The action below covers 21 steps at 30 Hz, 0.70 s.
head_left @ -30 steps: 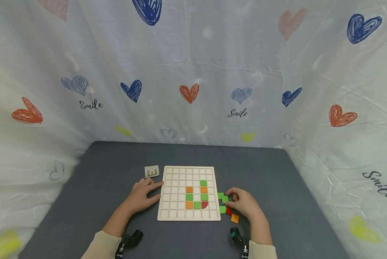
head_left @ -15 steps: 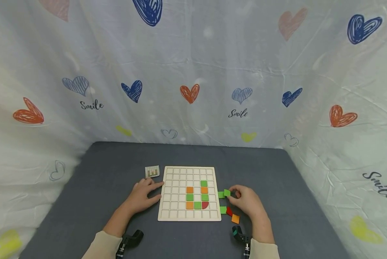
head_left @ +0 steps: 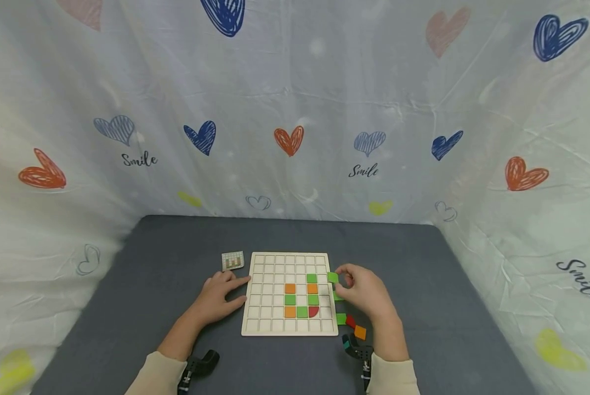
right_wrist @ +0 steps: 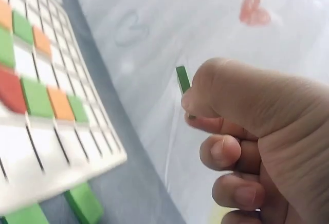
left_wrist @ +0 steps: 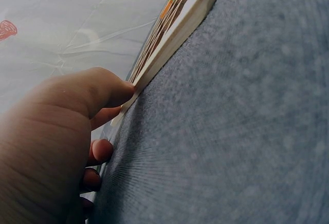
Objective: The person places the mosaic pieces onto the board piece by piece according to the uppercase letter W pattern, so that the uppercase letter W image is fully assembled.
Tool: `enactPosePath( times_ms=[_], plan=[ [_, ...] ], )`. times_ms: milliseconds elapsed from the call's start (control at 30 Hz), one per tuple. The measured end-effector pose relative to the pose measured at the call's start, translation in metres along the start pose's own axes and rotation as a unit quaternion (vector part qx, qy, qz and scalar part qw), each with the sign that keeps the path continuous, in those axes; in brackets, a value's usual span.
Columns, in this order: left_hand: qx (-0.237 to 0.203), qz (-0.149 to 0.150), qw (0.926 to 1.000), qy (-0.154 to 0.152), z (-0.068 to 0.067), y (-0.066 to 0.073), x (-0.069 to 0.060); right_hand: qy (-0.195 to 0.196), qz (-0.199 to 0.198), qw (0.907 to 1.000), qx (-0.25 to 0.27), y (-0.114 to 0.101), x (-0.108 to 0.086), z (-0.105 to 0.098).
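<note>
A pale gridded board (head_left: 267,327) lies flat on the table, with several green and orange square tiles and one red rounded tile (head_left: 313,311) in its cells. My left hand (head_left: 218,299) touches the board's left edge with thumb and index finger, the fingers fairly straight; the left wrist view shows the thumb against the wooden rim (left_wrist: 169,49). Between thumb and index finger, my right hand (head_left: 366,291) pinches a green square tile (right_wrist: 182,78), raised beside the board's right edge. Below that hand another green tile (head_left: 338,297) is partly hidden.
A small printed card (head_left: 233,260) lies behind my left hand. Right of the board sit a green tile (head_left: 341,319), a red tile (head_left: 351,321) and an orange tile (head_left: 360,332). A curtain with printed hearts (head_left: 289,140) rises behind the table (head_left: 295,367).
My right hand has lifted the green tile from the loose tiles and carried it away from me and left, to the board's right edge. The left hand stays in place.
</note>
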State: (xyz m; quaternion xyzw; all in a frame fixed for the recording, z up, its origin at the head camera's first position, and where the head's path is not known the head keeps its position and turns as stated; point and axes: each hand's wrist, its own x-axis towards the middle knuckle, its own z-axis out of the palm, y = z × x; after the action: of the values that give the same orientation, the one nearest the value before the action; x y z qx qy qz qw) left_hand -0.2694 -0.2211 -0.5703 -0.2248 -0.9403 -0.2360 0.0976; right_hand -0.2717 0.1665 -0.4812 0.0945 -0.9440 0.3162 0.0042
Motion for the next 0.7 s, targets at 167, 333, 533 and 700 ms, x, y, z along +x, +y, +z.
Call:
enactPosePath(
  times_ms=[167,333,533,700],
  plan=[
    [0.003,0.004,1.0000,0.004,0.001,-0.001,0.000,-0.001,-0.036,0.9990,-0.028,-0.022,0.000,0.006],
    [0.002,0.008,0.9999,0.010,0.002,-0.002,0.000,-0.009,-0.086,0.9946,-0.058,-0.040,0.000,0.016],
    [0.000,0.012,0.9997,0.019,0.000,-0.001,-0.001,-0.028,-0.149,0.9847,-0.086,-0.058,-0.001,0.032],
    [-0.001,0.003,1.0000,0.005,0.001,0.000,0.000,-0.041,-0.175,0.9782,-0.104,-0.068,-0.003,0.046]
  ],
)
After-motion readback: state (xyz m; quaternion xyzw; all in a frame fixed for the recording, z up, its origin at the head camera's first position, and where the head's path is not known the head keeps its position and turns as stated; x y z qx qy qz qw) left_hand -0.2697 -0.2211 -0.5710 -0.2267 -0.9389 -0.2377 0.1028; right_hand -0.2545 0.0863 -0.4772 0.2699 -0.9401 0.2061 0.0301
